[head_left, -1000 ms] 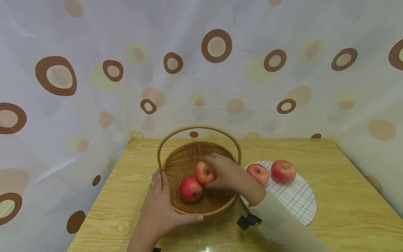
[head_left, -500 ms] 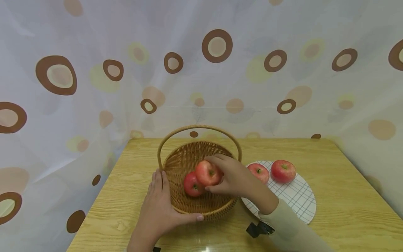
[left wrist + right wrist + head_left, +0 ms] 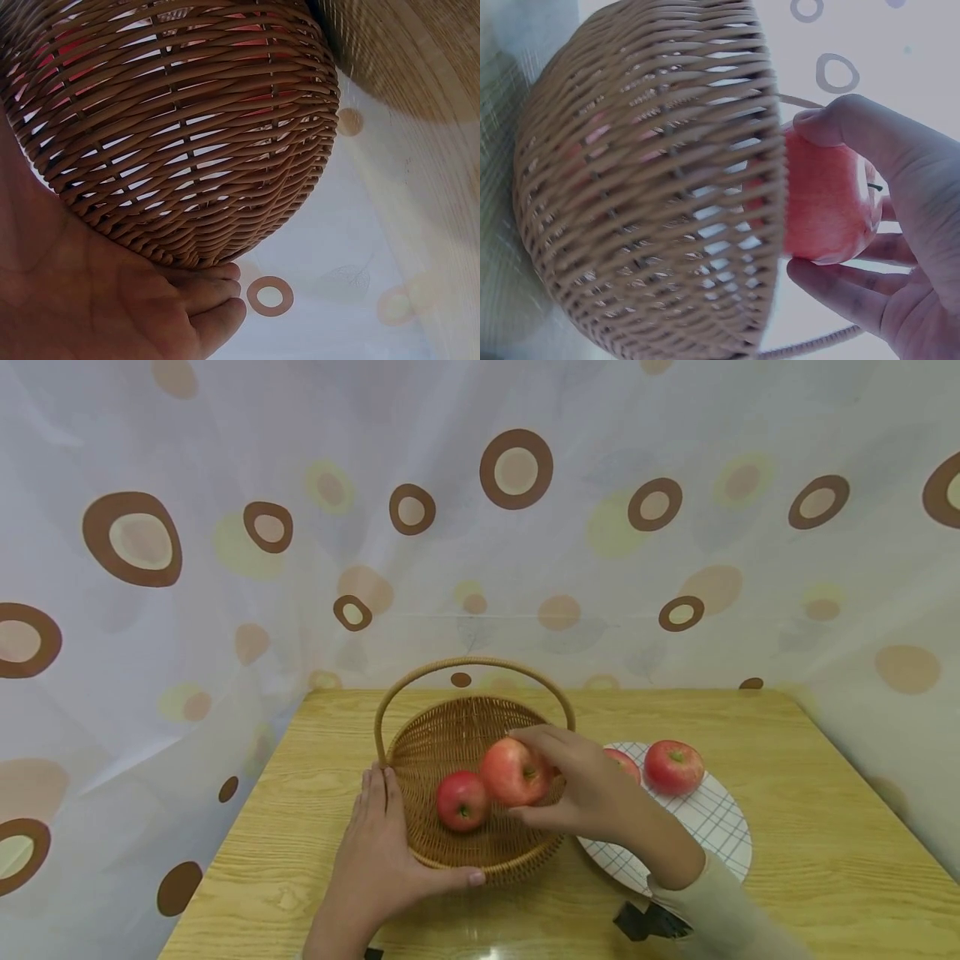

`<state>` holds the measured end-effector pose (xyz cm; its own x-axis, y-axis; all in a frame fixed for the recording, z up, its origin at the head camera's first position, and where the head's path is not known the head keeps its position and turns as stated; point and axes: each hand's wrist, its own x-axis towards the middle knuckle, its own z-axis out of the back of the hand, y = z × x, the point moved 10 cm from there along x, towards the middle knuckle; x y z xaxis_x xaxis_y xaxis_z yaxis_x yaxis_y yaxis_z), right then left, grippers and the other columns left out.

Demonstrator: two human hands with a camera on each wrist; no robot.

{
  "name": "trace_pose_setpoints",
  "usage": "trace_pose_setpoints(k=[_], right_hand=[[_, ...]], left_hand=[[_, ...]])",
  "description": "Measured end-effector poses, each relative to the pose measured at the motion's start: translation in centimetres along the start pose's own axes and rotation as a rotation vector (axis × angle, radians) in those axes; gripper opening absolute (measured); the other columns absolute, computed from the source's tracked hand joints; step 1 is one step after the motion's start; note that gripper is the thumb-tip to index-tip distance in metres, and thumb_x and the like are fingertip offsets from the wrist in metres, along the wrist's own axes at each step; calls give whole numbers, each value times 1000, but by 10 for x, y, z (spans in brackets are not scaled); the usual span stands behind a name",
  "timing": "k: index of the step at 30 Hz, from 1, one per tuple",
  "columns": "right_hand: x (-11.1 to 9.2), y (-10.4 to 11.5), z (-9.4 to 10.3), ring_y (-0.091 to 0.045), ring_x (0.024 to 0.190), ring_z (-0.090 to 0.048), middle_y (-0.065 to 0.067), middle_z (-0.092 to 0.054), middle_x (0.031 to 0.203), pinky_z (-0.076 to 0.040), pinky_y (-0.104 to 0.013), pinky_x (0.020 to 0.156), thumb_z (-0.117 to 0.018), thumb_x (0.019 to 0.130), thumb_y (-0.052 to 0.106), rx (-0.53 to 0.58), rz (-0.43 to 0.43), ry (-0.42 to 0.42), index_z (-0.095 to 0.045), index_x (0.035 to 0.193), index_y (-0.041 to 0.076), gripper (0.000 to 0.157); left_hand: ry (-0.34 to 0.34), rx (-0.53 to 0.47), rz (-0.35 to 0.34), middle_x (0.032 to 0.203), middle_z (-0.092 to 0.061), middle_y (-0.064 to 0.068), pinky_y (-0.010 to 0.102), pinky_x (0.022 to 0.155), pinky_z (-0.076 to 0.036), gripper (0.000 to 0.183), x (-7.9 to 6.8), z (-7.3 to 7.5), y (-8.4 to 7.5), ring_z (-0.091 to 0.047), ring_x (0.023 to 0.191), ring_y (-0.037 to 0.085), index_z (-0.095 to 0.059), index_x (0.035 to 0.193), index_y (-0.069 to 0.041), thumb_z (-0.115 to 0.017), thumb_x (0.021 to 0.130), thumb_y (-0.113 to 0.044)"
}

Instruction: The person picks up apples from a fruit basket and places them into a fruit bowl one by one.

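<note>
My right hand [image 3: 600,793] grips a red apple [image 3: 512,772] between thumb and fingers, above the right part of the wicker basket [image 3: 438,735]. In the right wrist view that apple [image 3: 825,199] is at the height of the rim, partly behind the woven wall. A second red apple [image 3: 461,803] lies inside the basket, left of the held one. My left hand [image 3: 378,852] rests on the basket's left and near rim, fingers extended and thumb spread along the front. From the left wrist, the palm [image 3: 112,300] lies against the outside of the weave.
A round white plate with a grid pattern [image 3: 716,827] lies right of the basket. On it are an apple [image 3: 675,767] and another apple [image 3: 624,760] partly hidden by my right hand. The basket's handle [image 3: 468,662] arches overhead. A patterned sheet [image 3: 600,568] surrounds the wooden table [image 3: 810,802].
My right hand has lifted the held apple up from the basket's inside and moved it right. The other apple has shifted slightly right and settled. My left hand has stayed put.
</note>
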<state>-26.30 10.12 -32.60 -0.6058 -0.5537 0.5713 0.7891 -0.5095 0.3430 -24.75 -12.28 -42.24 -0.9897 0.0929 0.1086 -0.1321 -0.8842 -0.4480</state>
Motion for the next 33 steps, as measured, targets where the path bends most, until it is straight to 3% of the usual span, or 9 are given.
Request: trace_pose_setpoints(k=[8,20,26,33], right_hand=[[-14,-7,27,-14,110,-70,-4,-70,132,-64,-26,81,-100,71,23,20,-21,-46,-63,140,7,80],[-40,-27,50,-10,115,-67,3,-68,132,-65,-28,83,-100,69,9,98,-105,-84,-64,139,17,80],[-53,-35,63,-6,106,-65,3,-69,128,-63,-21,75,-101,67,10,25,-110,-113,-66,137,17,78],[-74,-56,77,-6,113,-63,4,-71,129,-51,-6,90,-105,61,18,-120,-154,-142,-69,134,14,82]], left_hand=[[3,2,0,176,9,27,59,131,-19,176,1,-1,0,4,165,41,-3,168,4,-61,47,-109],[-18,4,-15,176,8,26,59,131,-20,176,1,0,0,3,166,40,-5,168,5,-62,47,-109],[5,5,6,176,10,24,59,131,-20,175,1,-2,1,4,166,39,-2,168,3,-62,47,-109],[-3,11,5,176,9,26,59,131,-20,176,1,-3,1,3,166,40,-3,168,4,-63,46,-109]])
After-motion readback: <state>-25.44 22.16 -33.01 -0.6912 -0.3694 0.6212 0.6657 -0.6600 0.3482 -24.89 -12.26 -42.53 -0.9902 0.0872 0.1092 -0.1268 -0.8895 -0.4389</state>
